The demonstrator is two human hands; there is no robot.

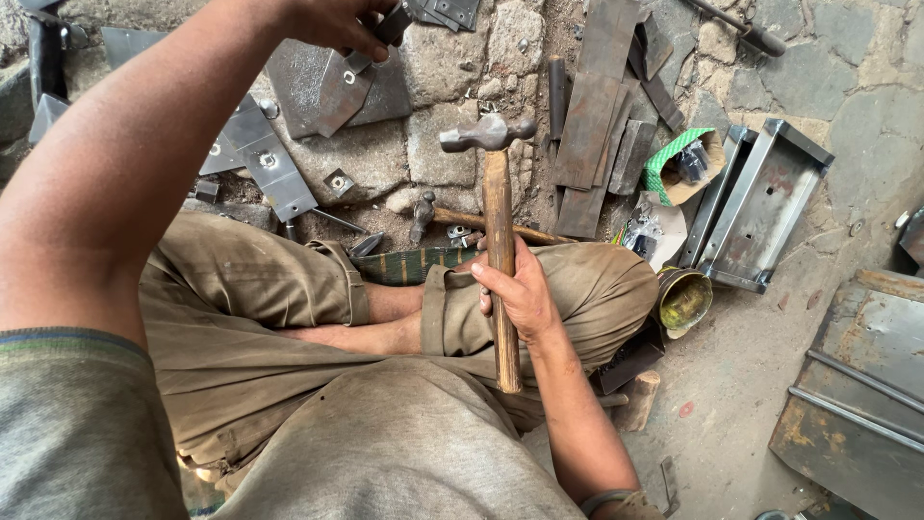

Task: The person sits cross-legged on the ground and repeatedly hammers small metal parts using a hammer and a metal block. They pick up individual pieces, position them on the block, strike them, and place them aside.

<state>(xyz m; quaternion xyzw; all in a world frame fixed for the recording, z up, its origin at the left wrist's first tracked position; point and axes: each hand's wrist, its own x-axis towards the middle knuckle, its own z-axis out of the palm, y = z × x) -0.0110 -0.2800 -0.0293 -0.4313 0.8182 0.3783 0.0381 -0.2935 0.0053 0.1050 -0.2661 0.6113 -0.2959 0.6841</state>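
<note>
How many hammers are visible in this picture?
2. One ball-peen hammer is raised upright in the right hand. A second hammer lies on the stone ground just behind it, its head to the left. Others may be hidden among the metal pieces.

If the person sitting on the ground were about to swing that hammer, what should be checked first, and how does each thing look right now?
1. Grip on the hammer: the right hand wraps the wooden handle around its middle. Ok.
2. Hammer head seated on the handle: looks in place, but tightness cannot be judged. Cannot tell.
3. Workpiece held: the left hand grips a dark tool against the bent metal plate. Ok.
4. Left-hand fingers out of the strike path: they sit right at the tool. Cannot tell.
5. Ground around the plate: loose metal plates and flat bars lie close by. Not ok.
</note>
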